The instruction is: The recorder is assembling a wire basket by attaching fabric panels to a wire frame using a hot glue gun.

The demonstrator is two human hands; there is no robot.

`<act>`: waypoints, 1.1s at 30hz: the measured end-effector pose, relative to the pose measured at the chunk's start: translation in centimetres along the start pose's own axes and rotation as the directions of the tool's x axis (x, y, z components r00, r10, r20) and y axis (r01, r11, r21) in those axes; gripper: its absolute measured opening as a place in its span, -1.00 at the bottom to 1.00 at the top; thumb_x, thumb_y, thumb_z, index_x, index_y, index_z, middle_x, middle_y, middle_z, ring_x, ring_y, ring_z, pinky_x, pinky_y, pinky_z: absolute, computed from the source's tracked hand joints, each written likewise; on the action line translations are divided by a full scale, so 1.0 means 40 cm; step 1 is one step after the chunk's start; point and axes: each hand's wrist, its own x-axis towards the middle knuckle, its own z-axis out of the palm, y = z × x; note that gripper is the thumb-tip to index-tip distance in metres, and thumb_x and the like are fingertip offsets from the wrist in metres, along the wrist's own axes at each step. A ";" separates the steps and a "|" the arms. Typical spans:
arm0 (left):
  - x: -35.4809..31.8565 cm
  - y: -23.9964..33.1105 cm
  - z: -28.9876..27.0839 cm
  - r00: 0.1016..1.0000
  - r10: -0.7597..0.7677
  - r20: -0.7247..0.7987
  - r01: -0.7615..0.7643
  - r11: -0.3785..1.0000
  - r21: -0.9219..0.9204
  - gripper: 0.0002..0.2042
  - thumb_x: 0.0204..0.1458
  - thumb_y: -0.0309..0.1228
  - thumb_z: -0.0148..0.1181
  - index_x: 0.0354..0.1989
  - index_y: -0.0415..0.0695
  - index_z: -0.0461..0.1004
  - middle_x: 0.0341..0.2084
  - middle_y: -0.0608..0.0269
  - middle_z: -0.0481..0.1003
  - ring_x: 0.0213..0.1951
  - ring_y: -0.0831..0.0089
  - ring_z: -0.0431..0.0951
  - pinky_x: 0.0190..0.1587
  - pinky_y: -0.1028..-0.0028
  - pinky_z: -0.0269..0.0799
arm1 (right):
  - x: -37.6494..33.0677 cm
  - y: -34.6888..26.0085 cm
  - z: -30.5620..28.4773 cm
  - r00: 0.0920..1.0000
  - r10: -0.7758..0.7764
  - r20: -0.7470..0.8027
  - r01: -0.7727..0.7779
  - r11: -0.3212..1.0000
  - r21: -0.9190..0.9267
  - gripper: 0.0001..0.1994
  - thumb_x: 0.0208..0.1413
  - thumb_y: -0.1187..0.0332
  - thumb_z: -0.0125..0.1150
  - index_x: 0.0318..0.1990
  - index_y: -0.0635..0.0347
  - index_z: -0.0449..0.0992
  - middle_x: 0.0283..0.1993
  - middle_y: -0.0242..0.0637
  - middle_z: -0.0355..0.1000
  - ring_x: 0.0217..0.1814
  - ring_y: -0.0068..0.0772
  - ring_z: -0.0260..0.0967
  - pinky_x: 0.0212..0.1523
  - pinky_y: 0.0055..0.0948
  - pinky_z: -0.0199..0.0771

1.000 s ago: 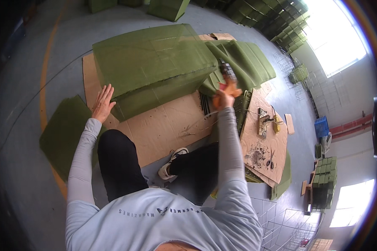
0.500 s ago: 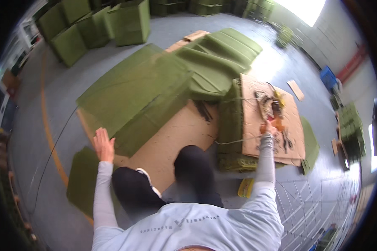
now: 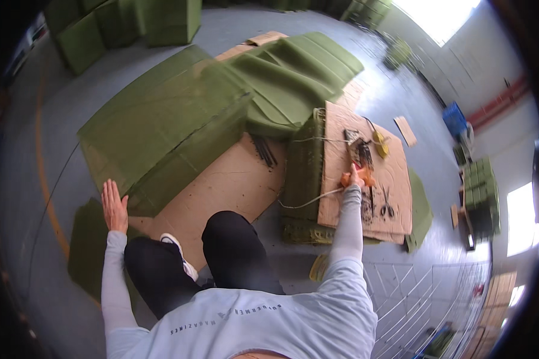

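A large box-shaped piece of green mesh (image 3: 161, 113) lies on brown cardboard in front of me. My left hand (image 3: 114, 206) is open, its fingers stretched out and together beside the near left corner of the mesh. My right hand (image 3: 356, 176) is closed on an orange tool (image 3: 366, 179) whose exact kind is hidden by the fingers. This tool is over a cardboard sheet (image 3: 335, 206) on a stack of green mesh panels (image 3: 302, 185). Black-handled scissors (image 3: 387, 206), small dark pieces and a yellow object (image 3: 381, 145) lie on that sheet.
Folded green mesh sheeting (image 3: 281, 84) lies beyond the box. Dark strips (image 3: 263, 151) rest on the floor cardboard (image 3: 221, 185). A white cord (image 3: 311, 206) hangs by the stack. Wire frames (image 3: 413, 293) stand at lower right, and green mesh boxes (image 3: 170, 24) at the back left.
The view has shifted, so the whole scene sits further left. My right hand stays at the orange tool, and my left hand stays flat by the mesh corner.
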 end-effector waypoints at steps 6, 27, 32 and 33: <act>-0.046 -0.065 -0.021 0.999 0.027 -0.024 -0.025 0.997 0.080 -0.37 0.12 -0.28 0.09 0.34 -0.18 0.04 0.36 0.16 0.03 0.38 0.22 -0.01 0.38 0.22 -0.04 | -0.229 -0.101 0.017 0.958 -0.243 0.150 0.265 0.562 -0.784 -0.22 0.07 -0.33 -0.07 -0.13 0.38 0.55 -0.16 0.05 0.51 -0.10 -0.03 0.51 -0.14 -0.17 0.50; -0.030 -0.347 -0.033 0.992 0.066 0.105 -0.062 0.997 -0.038 -0.19 -0.05 -0.65 0.16 0.40 -0.04 -0.09 0.40 0.32 -0.07 0.40 0.33 -0.06 0.42 0.28 -0.08 | -0.713 -0.042 0.648 0.501 -0.431 0.751 0.026 0.875 0.484 -0.66 0.25 0.14 0.09 -0.07 0.25 0.51 -0.25 -0.42 0.51 -0.23 -0.62 0.41 -0.19 -0.58 0.40; -0.026 -0.346 -0.024 0.992 0.063 0.108 -0.059 0.997 -0.040 -0.18 -0.07 -0.67 0.16 0.40 -0.05 -0.09 0.40 0.32 -0.07 0.40 0.33 -0.06 0.42 0.28 -0.07 | -0.677 -0.039 0.676 0.429 -0.429 0.795 0.019 0.884 0.467 -0.86 0.18 0.29 0.20 -0.23 0.14 0.53 -0.35 -0.52 0.47 -0.34 -0.69 0.36 -0.30 -0.64 0.36; -0.028 -0.350 -0.022 0.992 0.071 0.106 -0.066 0.997 -0.048 -0.18 -0.07 -0.67 0.16 0.40 -0.05 -0.09 0.40 0.33 -0.07 0.40 0.33 -0.06 0.42 0.28 -0.07 | -0.672 -0.035 0.683 0.429 -0.427 0.796 0.019 0.885 0.465 -0.86 0.18 0.29 0.20 -0.23 0.14 0.53 -0.35 -0.52 0.47 -0.34 -0.69 0.36 -0.30 -0.64 0.36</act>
